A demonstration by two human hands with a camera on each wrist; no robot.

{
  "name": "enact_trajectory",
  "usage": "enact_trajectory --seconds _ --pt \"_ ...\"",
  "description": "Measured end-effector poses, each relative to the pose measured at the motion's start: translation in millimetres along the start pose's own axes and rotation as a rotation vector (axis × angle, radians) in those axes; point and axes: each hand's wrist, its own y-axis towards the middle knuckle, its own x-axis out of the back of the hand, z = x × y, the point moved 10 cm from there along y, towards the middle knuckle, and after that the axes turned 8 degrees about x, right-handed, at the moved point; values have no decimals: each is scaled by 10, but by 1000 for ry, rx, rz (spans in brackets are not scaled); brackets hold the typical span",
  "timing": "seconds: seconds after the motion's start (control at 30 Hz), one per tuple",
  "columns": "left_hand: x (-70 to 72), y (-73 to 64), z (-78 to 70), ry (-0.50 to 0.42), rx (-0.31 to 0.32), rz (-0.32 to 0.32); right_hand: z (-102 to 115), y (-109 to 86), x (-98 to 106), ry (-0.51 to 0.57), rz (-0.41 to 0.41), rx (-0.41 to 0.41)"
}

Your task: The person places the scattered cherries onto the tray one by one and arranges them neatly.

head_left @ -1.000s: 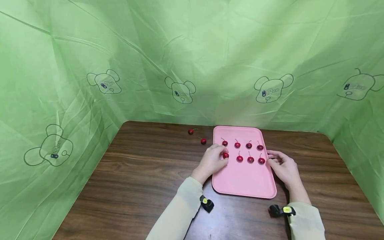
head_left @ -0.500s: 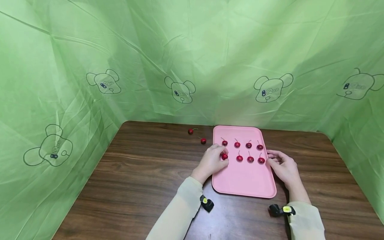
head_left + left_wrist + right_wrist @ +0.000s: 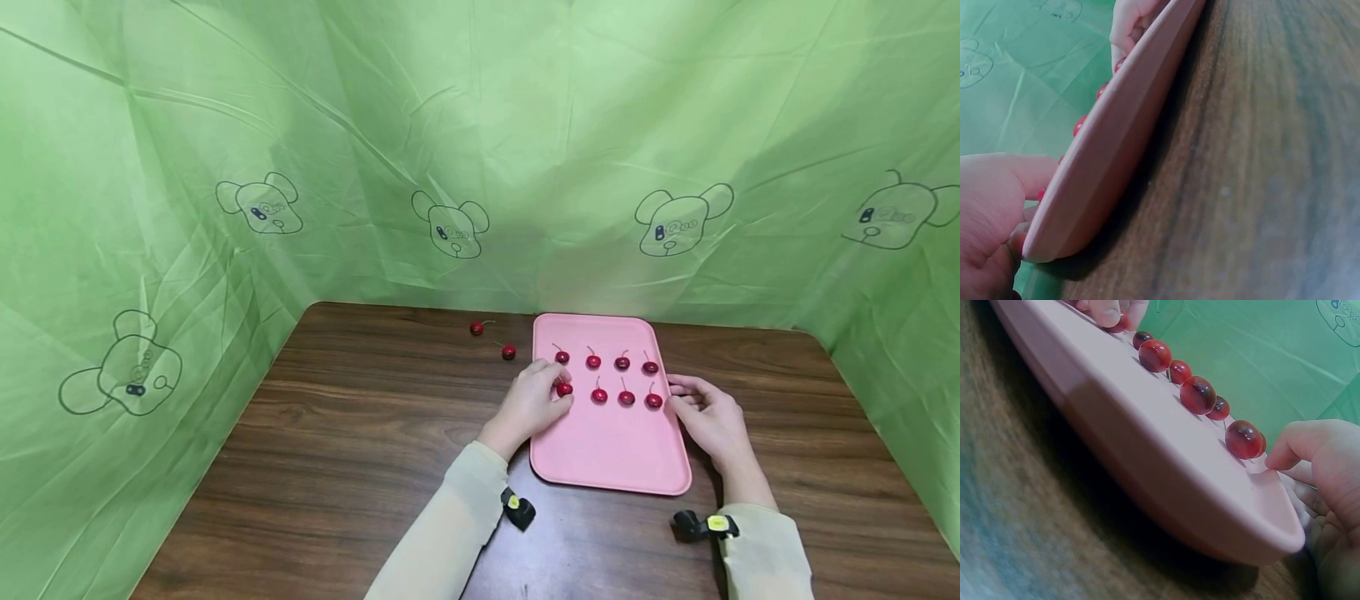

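Observation:
A pink tray [image 3: 611, 454] lies on the wooden table and bears two rows of red cherries with stems. At the left end of the nearer row, my left hand [image 3: 527, 404] pinches a cherry [image 3: 564, 389] between thumb and fingers, over the tray's surface. To its right in that row lies another cherry [image 3: 599, 397]. My right hand [image 3: 708, 417] grips the tray's right rim; its thumb [image 3: 1288, 450] rests on the edge beside the end cherry [image 3: 1244, 439], and the other fingers are outside the tray. The tray's wall hides most cherries in the left wrist view.
Two loose cherries lie on the table left of the tray, a nearer cherry [image 3: 508, 353] and a farther cherry [image 3: 477, 329]. A green cloth [image 3: 525, 125] printed with animal heads hangs behind and at both sides of the table [image 3: 360, 433].
The cherry in my left hand has shifted very slightly back and forth at the same spot. My right hand and the tray have stayed in place.

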Motion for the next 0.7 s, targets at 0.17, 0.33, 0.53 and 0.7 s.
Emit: enact_trajectory --seconds 0.17,0.33,0.53,0.7 --pt "-9 2 19 -3 20 13 -6 -4 -5 -1 2 -12" --pt "-8 1 30 -4 38 27 -4 -7 -8 2 2 -14" --pt "2 -1 38 -18 52 28 0 -9 -6 4 2 -10" --pt "4 8 48 -40 61 32 2 -9 -7 -1 3 -12"
